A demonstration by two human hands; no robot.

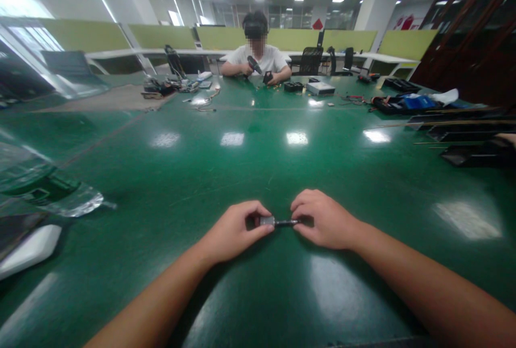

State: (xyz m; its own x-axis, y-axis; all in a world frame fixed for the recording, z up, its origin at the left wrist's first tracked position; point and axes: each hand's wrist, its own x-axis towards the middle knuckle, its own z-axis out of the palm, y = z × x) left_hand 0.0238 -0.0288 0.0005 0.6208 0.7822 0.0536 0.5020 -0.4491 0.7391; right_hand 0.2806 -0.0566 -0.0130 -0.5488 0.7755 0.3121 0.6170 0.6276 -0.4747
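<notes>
A small object with a pale grey blocky end [267, 221] and a thin dark shaft [284, 223] lies level between my two hands, low over the green table [258, 170]. My left hand [237, 229] is closed, thumb and fingers pinching the grey end. From the other side, my right hand [322, 219] curls its fingers and thumb round the far tip of the shaft. Its fingertips cover that tip. The object is too small to name its exact kind.
A clear plastic bottle [68, 197] lies at the left, near a white-edged device [34, 251]. Across the table a person [258, 57] holds a power drill [253, 64] and a dark part. Black trays [463, 130] and a tool bag [407, 103] sit at the right.
</notes>
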